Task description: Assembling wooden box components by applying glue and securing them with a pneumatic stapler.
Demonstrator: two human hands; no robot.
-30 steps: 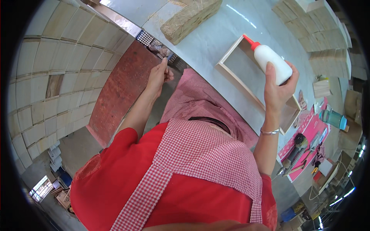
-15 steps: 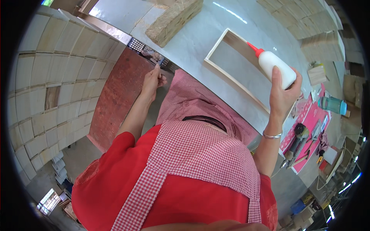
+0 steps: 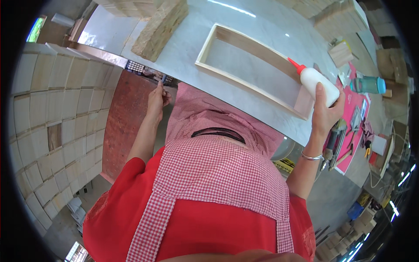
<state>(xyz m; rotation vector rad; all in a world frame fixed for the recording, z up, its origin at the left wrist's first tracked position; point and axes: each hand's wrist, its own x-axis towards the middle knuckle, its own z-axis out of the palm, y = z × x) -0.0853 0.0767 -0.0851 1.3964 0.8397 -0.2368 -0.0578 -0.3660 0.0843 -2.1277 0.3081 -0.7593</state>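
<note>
My right hand is wrapped round a white squeeze bottle with a red pointed nozzle. The bottle tilts toward the far left, its tip over the right part of an open rectangular wooden frame. That frame lies on the pale, glossy worktable. Left of the table edge, my left hand hangs low with its fingers curled and its thumb and forefinger close together. Near its fingertips is a small bluish bit; whether the hand holds it cannot be made out.
Pale wooden boards are stacked high on my left. A rough brown block lies on the table's far left. To the right are a pink mat with tools, a teal bottle and more stacked wood.
The view has shifted, so the table and frame appear further left. My right hand still grips the bottle, whose tip is now closer to the frame's right end. The left hand keeps its pose.
</note>
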